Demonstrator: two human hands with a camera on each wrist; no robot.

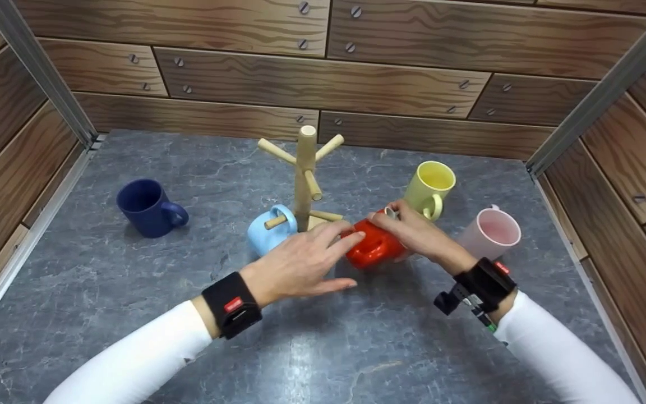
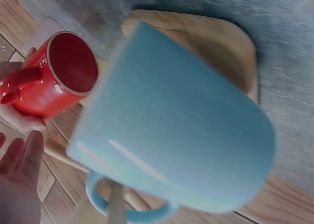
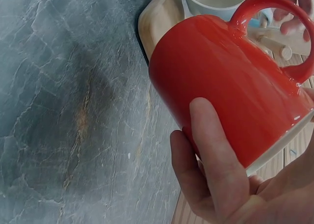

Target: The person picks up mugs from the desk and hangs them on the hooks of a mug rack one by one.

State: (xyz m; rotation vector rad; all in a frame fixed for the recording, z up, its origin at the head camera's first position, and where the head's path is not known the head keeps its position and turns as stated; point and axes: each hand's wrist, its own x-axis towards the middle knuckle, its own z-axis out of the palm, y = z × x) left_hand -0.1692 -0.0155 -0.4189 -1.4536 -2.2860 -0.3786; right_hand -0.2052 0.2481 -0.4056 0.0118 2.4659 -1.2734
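My right hand (image 1: 415, 230) grips a red mug (image 3: 221, 82) by its body near the base, thumb and fingers around it. In the right wrist view its handle points up and to the right, and the mug is tilted above the table. My left hand (image 1: 306, 258) is held out with extended fingers close to the red mug's left side, holding nothing. Beneath and behind that hand, a light blue mug (image 2: 171, 121) hangs by its handle on a lower peg of a wooden mug tree (image 1: 303, 174). The left hand partly hides the tree's base.
A yellow mug (image 1: 429, 182) stands behind my right hand, and a pink mug (image 1: 491, 233) stands to its right. Off to the left is a dark blue mug (image 1: 146, 210). Bare upper pegs (image 1: 278, 151) stick out from the tree. Wood-patterned walls (image 1: 323, 78) enclose the grey table.
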